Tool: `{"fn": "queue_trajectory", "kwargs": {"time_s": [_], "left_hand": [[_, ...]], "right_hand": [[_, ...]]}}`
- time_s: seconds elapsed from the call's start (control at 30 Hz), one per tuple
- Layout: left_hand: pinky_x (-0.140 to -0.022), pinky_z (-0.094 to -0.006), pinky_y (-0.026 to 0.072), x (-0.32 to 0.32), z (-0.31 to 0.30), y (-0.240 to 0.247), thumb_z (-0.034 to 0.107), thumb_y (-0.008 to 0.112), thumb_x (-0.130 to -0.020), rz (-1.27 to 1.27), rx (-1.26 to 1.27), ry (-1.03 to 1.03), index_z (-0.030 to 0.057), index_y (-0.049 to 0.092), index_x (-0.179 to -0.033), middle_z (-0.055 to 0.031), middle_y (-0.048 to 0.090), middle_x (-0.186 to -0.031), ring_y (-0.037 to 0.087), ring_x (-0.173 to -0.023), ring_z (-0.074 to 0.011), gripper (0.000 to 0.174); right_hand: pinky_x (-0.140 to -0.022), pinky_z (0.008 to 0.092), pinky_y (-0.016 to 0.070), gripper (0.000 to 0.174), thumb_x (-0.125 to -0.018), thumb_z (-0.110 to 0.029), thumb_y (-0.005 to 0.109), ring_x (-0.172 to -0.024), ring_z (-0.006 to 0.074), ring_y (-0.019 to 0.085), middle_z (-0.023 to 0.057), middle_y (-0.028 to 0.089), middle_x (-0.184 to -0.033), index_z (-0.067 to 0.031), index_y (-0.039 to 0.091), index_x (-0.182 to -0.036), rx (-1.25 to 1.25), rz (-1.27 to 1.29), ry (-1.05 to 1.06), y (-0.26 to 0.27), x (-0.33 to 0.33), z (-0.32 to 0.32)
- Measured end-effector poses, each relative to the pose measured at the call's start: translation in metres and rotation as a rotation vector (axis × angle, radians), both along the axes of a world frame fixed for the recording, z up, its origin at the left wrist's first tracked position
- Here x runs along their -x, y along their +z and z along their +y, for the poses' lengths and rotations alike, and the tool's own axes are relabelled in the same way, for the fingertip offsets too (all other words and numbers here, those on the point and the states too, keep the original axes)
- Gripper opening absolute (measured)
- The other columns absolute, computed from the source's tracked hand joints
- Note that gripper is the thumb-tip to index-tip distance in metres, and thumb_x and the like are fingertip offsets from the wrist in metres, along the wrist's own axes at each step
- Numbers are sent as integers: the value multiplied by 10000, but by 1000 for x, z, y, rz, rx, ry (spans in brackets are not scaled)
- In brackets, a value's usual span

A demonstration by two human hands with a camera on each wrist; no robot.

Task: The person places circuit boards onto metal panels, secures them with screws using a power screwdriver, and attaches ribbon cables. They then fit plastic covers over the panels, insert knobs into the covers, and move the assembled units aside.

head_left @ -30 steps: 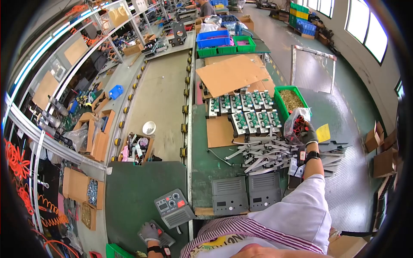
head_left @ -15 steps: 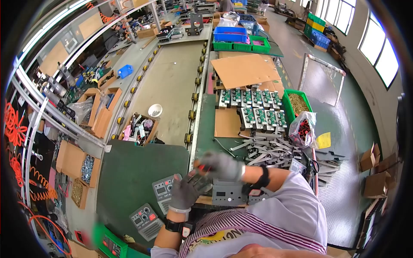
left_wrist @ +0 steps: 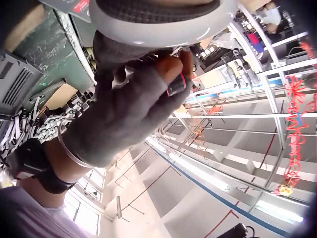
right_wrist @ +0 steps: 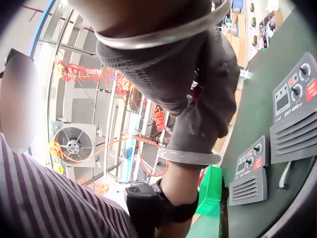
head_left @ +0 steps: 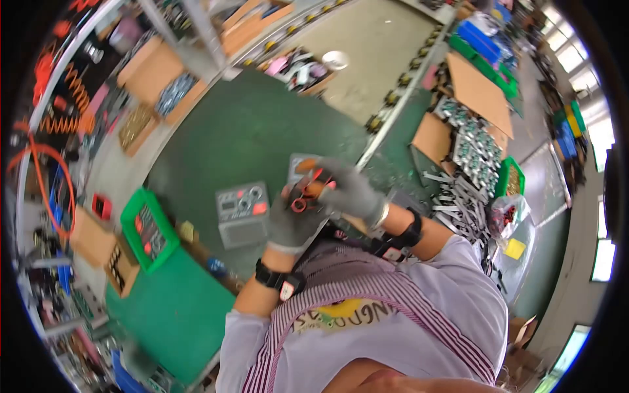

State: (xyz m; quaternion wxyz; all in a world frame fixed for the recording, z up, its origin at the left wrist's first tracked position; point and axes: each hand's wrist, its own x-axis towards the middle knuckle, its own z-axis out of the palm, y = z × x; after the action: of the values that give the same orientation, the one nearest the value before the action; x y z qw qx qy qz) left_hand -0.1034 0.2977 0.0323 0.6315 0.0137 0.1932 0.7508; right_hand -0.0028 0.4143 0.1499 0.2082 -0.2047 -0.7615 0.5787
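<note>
Small red and black ring-shaped parts are between my two gloved hands. My left hand curls around some of them from below. From the right side, my right hand pinches others with bare fingertips; in the left wrist view a red-edged dark part shows at that hand's fingers. A grey panel with knobs and a small display lies on the green bench left of my hands. Another panel is partly hidden behind them. Both panels show in the right wrist view, where the hands cover the parts.
A green tray with panels stands at the left. Cardboard boxes of screws sit beyond it. Right of the rollers are grey strips, circuit units and a plastic bag of red parts.
My right hand has come from the bag to my left hand, bringing red parts. My left hand has risen off the smaller panel to meet it. The head view has swung left and down.
</note>
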Motion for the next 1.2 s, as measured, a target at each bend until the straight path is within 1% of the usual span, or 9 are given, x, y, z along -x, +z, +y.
{"fn": "queue_trajectory", "kwargs": {"time_s": [0.07, 0.2, 0.4, 0.53, 0.6, 0.67, 0.77, 0.97, 1.2], "left_hand": [[-856, -432, 445, 12, -8, 23, 396, 480, -846, -234, -25, -3, 35, 524, -1134, -132, 550, -1083, 521, -1018, -272, 464], [-773, -351, 489, 36, -33, 21, 283, 535, -849, -325, -135, 5, 33, 585, -1055, -149, 552, -1071, 544, -957, -263, 328], [-526, -204, 449, 62, -69, -10, 204, 499, -882, -252, -105, -89, 35, 526, -1034, -132, 538, -961, 545, -825, -219, 229], [-530, -197, 373, 65, -93, 42, 190, 515, -853, 444, 131, -29, 33, 530, -962, -50, 517, -837, 468, -700, -112, 191], [-535, -200, 364, 71, -101, 47, 207, 511, -849, 298, 162, -89, 38, 546, -938, -31, 520, -820, 466, -704, -96, 194], [-515, -204, 368, 76, -111, 31, 260, 577, -828, 478, 157, -138, 59, 498, -1069, -50, 520, -831, 508, -727, -141, 323], [-477, -195, 381, 80, -119, 13, 263, 584, -836, 155, 60, -184, 62, 489, -1127, -76, 559, -943, 523, -780, -181, 367], [-472, -175, 377, 86, -129, 12, 269, 465, -909, -54, -14, -145, 54, 446, -1201, -59, 542, -1000, 515, -781, -138, 363], [-499, -192, 389, 83, -132, 33, 256, 504, -884, 326, 118, 5, 45, 478, -1135, -47, 562, -966, 543, -756, -113, 329]], "right_hand": [[-671, 251, 488, 372, -800, -51, 530, -754, 124, 580, 71, 592, -938, -9, 500, -1169, 545, 113, 45, -7, 9, 1], [-742, 233, 461, 372, -823, -94, 520, -823, 110, 550, 48, 556, -924, -3, 480, -1182, 731, 129, 105, -13, 23, -9], [-782, 232, 441, 381, -812, -105, 543, -844, 100, 534, 38, 548, -940, -2, 484, -1174, 564, 15, 158, -30, 43, -41], [-771, 242, 439, 415, -785, -120, 568, -842, 105, 534, 33, 558, -894, 3, 494, -1175, 289, -61, 181, -44, 56, -66], [-676, 272, 461, 393, -805, -176, 553, -768, 131, 567, 79, 589, -884, -34, 529, -1171, 22, -149, 241, -28, 62, -75], [-684, 268, 470, 354, -810, -200, 556, -777, 162, 588, 95, 605, -916, -62, 556, -1136, 288, -167, 198, -23, 66, -89], [-725, 356, 482, 361, -740, -240, 599, -842, 292, 589, 176, 558, -982, -125, 587, -1082, -194, -15, 124, -73, 73, -100], [-719, 406, 464, 302, -736, -242, 588, -828, 337, 561, 153, 566, -890, -139, 578, -1020, -408, 7, 99, -36, 72, -121], [-696, 418, 476, 327, -712, -283, 587, -855, 314, 564, 119, 577, -903, -130, 556, -1000, -652, -158, 268, -74, 83, -113]]}}
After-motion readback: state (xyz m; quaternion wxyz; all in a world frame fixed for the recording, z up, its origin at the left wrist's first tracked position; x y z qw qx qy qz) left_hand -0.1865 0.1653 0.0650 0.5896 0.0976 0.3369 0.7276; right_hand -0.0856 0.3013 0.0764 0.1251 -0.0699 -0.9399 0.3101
